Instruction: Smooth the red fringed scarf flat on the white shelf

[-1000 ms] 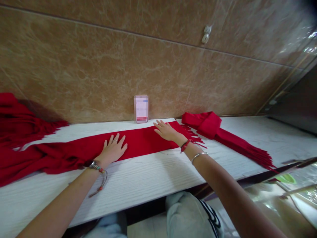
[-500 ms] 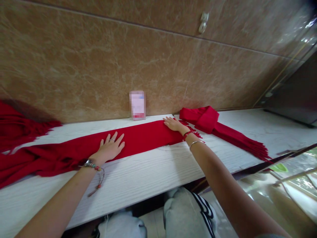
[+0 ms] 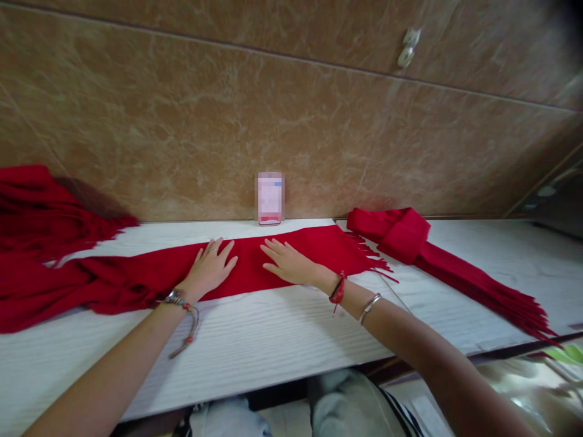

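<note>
A long red scarf (image 3: 319,246) lies lengthwise along the white tabletop, smooth on its right part and bunched into folds on its left. Its fringe points right. My left hand (image 3: 210,267) rests palm down on the scarf near the start of the folds, fingers spread. To its right, my right hand (image 3: 289,261) lies on the smooth stretch, fingers extended and pointing left. Neither hand grips the cloth. Just beyond the fringe is a second red scarf (image 3: 392,230), folded over into a knot-like shape, with its fringed tail running toward the front edge.
Another red fringed cloth (image 3: 40,206) is heaped at the far left against the brown tiled wall (image 3: 204,121). A phone (image 3: 269,199) with a blurred screen leans on that wall behind the scarf. The white table (image 3: 255,340) ends just in front of my knees.
My right hand has slid left along the scarf, from near its fringed end to closer to my left hand. The fringe is now uncovered. The view has turned slightly left.
</note>
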The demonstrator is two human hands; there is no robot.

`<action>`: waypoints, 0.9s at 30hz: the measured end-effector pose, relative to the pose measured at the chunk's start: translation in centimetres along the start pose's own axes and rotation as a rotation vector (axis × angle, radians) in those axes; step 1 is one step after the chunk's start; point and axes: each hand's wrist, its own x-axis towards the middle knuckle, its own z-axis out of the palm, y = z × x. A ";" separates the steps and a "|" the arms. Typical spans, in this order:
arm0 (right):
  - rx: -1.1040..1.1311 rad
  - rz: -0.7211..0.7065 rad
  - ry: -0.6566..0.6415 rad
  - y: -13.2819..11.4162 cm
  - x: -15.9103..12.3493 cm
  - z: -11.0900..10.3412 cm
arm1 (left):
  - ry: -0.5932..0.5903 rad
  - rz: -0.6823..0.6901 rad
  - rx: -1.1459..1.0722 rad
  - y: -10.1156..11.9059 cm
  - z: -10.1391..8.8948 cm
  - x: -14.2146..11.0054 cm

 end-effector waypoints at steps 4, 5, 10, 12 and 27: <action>-0.014 -0.001 -0.078 -0.8 -0.5 0.9 | -0.156 -0.038 -0.025 -0.6 0.4 0.4; -0.012 0.005 -0.082 -0.6 -0.7 0.9 | -0.163 -0.040 -0.026 -0.7 0.4 0.4; 0.009 0.027 -0.051 -0.3 -0.9 0.6 | -0.173 -0.042 -0.042 -0.5 0.2 0.3; 0.016 -0.010 -0.016 -0.7 -1.0 0.3 | -0.170 -0.037 -0.043 -0.5 0.2 0.3; -0.064 -0.427 0.114 -3.7 -1.4 -0.1 | -0.142 0.254 -0.029 -3.3 0.5 7.1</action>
